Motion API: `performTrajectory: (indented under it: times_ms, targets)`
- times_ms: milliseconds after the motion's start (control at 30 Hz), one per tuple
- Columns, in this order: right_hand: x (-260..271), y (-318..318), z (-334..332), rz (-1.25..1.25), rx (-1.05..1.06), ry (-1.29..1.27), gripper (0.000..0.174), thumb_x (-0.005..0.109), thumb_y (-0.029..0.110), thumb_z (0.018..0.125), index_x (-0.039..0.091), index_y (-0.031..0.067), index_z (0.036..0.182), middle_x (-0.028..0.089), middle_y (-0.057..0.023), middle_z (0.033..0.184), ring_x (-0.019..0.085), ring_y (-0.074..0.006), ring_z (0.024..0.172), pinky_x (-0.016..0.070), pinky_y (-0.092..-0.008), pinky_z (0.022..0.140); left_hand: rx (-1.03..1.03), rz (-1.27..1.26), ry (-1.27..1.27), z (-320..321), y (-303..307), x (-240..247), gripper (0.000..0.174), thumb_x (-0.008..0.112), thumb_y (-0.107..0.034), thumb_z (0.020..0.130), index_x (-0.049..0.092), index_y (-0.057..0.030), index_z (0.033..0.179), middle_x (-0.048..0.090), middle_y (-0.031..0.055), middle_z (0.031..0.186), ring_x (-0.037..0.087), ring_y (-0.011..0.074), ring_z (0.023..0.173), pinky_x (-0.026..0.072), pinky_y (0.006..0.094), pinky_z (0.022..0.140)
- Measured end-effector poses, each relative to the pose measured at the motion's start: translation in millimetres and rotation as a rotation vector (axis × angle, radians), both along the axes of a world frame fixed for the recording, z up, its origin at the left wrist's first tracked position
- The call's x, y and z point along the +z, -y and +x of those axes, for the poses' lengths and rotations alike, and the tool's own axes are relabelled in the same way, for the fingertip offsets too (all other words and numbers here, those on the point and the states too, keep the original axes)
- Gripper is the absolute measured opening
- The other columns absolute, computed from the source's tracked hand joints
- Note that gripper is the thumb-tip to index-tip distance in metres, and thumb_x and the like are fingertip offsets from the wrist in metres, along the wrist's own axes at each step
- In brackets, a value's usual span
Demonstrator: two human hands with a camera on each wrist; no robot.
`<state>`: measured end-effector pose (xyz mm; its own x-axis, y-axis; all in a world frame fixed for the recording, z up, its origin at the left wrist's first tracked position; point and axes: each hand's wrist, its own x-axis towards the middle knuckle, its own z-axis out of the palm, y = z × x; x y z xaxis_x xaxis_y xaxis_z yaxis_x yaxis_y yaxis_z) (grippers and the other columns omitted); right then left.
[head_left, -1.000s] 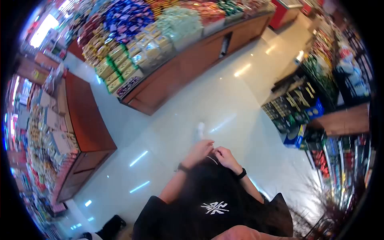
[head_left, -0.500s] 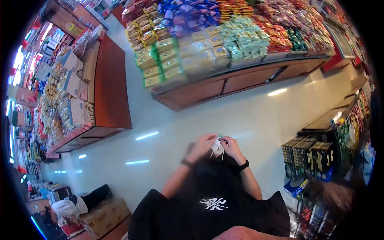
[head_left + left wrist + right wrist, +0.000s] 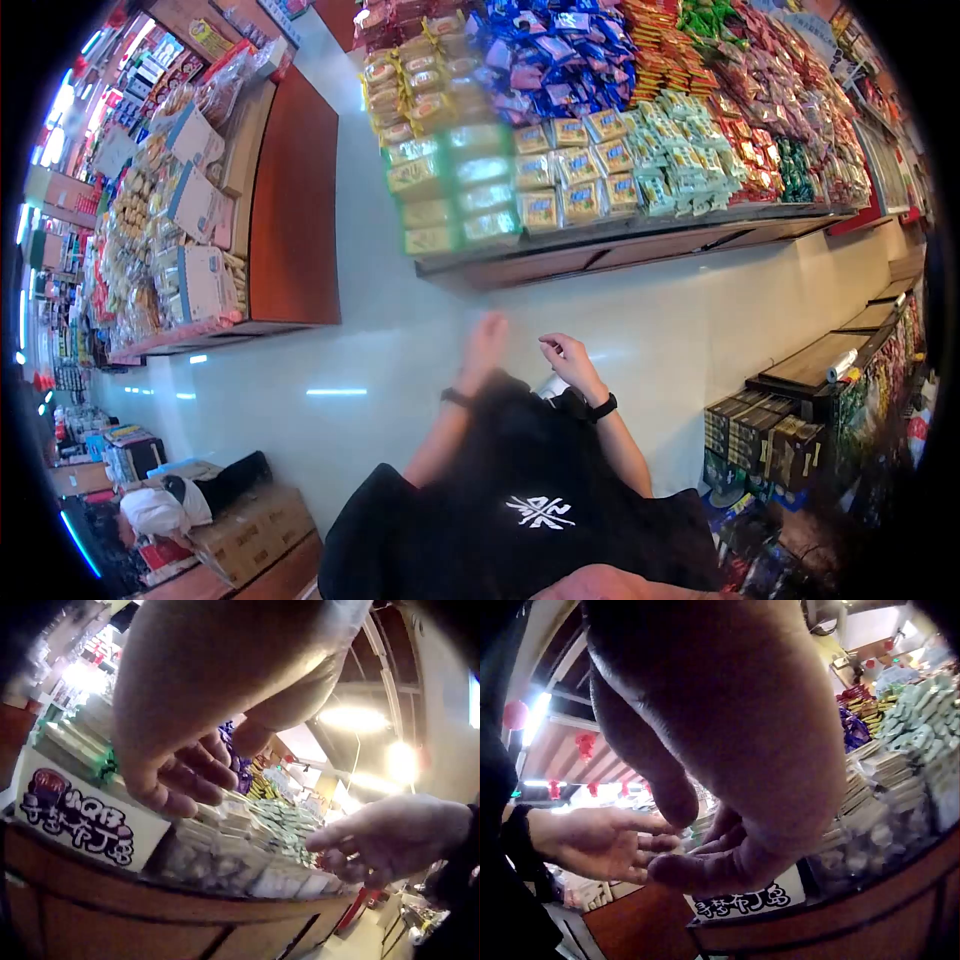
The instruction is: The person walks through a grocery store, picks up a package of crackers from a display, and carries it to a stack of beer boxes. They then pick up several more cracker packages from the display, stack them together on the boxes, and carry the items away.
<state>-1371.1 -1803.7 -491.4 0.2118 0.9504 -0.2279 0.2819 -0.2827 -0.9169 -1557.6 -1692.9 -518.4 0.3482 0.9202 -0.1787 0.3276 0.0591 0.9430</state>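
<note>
My left hand (image 3: 487, 345), blurred in the head view, is raised in front of my body with nothing in it. In the left wrist view its fingers (image 3: 199, 776) hang loosely bent. My right hand (image 3: 568, 362) is a short gap to the right, fingers (image 3: 705, 866) relaxed and bent inward, holding nothing that shows. Each hand wears a dark band at the wrist. A white patch (image 3: 552, 386) shows just below the right hand, partly hidden by the dark clothing. Nearest ahead is a counter (image 3: 600, 262) heaped with wrapped packs (image 3: 580, 170).
To the left is another wooden counter (image 3: 295, 200) with bagged goods. Dark boxes (image 3: 765, 430) are stacked at the right by a shelf. A cardboard box (image 3: 265, 530) lies at lower left, with dark and white cloth on it. Pale shiny floor (image 3: 380, 410) runs between them.
The hands, close together before, have moved apart; the left hand has gone up and left. The camera view has swung, bringing the counter of packs more squarely ahead.
</note>
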Motion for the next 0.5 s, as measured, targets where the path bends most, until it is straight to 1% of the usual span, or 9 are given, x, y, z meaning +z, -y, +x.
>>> performTrajectory:
  times_ms: [33, 100, 167, 233, 333, 400, 433, 467, 500]
  targets:
    - [0.4, -17.5, -4.1, 0.010, -0.021, 0.008, 0.027, 0.061, 0.021, 0.093, 0.064, 0.0007, 0.112, 0.066, -0.0078, 0.089, 0.061, -0.0131, 0.072, 0.0533, -0.0276, 0.059, 0.046, 0.008, 0.002, -0.3, -24.4, 4.2, 0.022, 0.057, -0.015, 0.096, 0.059, -0.0017, 0.114, 0.064, 0.0055, 0.100, 0.059, 0.0143, 0.093, 0.0471, 0.0283, 0.087]
    - [-7.6, -48.1, -12.7, 0.022, -0.052, 0.030, 0.028, 0.061, 0.021, 0.093, 0.064, 0.0009, 0.112, 0.065, -0.0069, 0.089, 0.061, -0.0127, 0.073, 0.0539, -0.0277, 0.058, 0.073, 0.100, -0.049, -6.8, -64.3, 35.6, 0.036, 0.056, -0.020, 0.096, 0.050, 0.0003, 0.125, 0.059, 0.0122, 0.117, 0.056, 0.0224, 0.108, 0.0441, 0.0352, 0.094]
    - [-7.4, -84.6, -20.2, 0.009, -0.078, 0.011, 0.028, 0.061, 0.021, 0.093, 0.064, 0.0009, 0.112, 0.065, -0.0067, 0.088, 0.061, -0.0125, 0.074, 0.0542, -0.0282, 0.058, 0.171, 0.144, 0.011, -13.1, -107.8, 54.1, 0.040, 0.056, -0.022, 0.096, 0.048, 0.0005, 0.129, 0.057, 0.0136, 0.122, 0.054, 0.0237, 0.113, 0.0435, 0.0363, 0.096]
    - [-1.7, -120.7, -30.7, 0.037, -0.100, -0.004, 0.028, 0.061, 0.020, 0.093, 0.063, 0.0009, 0.113, 0.065, -0.0067, 0.088, 0.061, -0.0122, 0.074, 0.0543, -0.0284, 0.059, 0.334, 0.137, 0.176, -21.2, -149.2, 54.7, 0.035, 0.057, -0.019, 0.096, 0.051, -0.0011, 0.125, 0.057, 0.0098, 0.115, 0.054, 0.0181, 0.106, 0.0452, 0.0316, 0.091]
    - [14.1, -187.2, -37.8, 0.178, -0.127, 0.011, 0.028, 0.061, 0.019, 0.093, 0.063, 0.0007, 0.114, 0.064, -0.0072, 0.090, 0.060, -0.0116, 0.075, 0.0538, -0.0282, 0.060, 0.418, 0.353, 0.018, -34.7, -211.9, 35.3, 0.046, 0.057, -0.020, 0.096, 0.041, 0.0002, 0.135, 0.048, 0.0135, 0.128, 0.049, 0.0223, 0.115, 0.0451, 0.0339, 0.093]
    - [16.4, -224.6, -48.1, 0.268, -0.177, 0.028, 0.028, 0.061, 0.018, 0.093, 0.062, 0.0002, 0.115, 0.064, -0.0077, 0.091, 0.061, -0.0116, 0.075, 0.0533, -0.0279, 0.061, 0.409, 0.394, -0.006, -42.1, -243.0, 36.6, 0.051, 0.058, -0.020, 0.096, 0.038, 0.0009, 0.138, 0.043, 0.0151, 0.132, 0.047, 0.0240, 0.118, 0.0453, 0.0353, 0.094]
    - [17.0, -242.4, -52.1, 0.267, -0.187, 0.039, 0.028, 0.061, 0.018, 0.093, 0.062, 0.0000, 0.115, 0.064, -0.0082, 0.091, 0.061, -0.0119, 0.075, 0.0526, -0.0275, 0.061, 0.399, 0.416, -0.022, -47.3, -256.7, 37.4, 0.054, 0.058, -0.021, 0.096, 0.036, 0.0013, 0.140, 0.041, 0.0159, 0.135, 0.046, 0.0248, 0.119, 0.0453, 0.0360, 0.094]
    - [14.9, -260.2, -54.3, 0.266, -0.200, 0.049, 0.028, 0.061, 0.017, 0.093, 0.062, -0.0002, 0.115, 0.064, -0.0087, 0.092, 0.061, -0.0121, 0.075, 0.0520, -0.0271, 0.061, 0.354, 0.390, -0.063, -54.0, -271.8, 27.7, 0.060, 0.058, -0.022, 0.096, 0.031, 0.0018, 0.143, 0.039, 0.0172, 0.135, 0.046, 0.0249, 0.120, 0.0456, 0.0361, 0.095]
    - [8.9, -274.1, -58.5, 0.258, -0.215, 0.056, 0.028, 0.061, 0.016, 0.093, 0.061, -0.0005, 0.115, 0.065, -0.0092, 0.093, 0.061, -0.0123, 0.075, 0.0513, -0.0267, 0.060, 0.330, 0.355, -0.079, -57.7, -282.4, 18.7, 0.061, 0.059, -0.023, 0.096, 0.030, 0.0018, 0.144, 0.039, 0.0177, 0.136, 0.045, 0.0251, 0.121, 0.0456, 0.0361, 0.095]
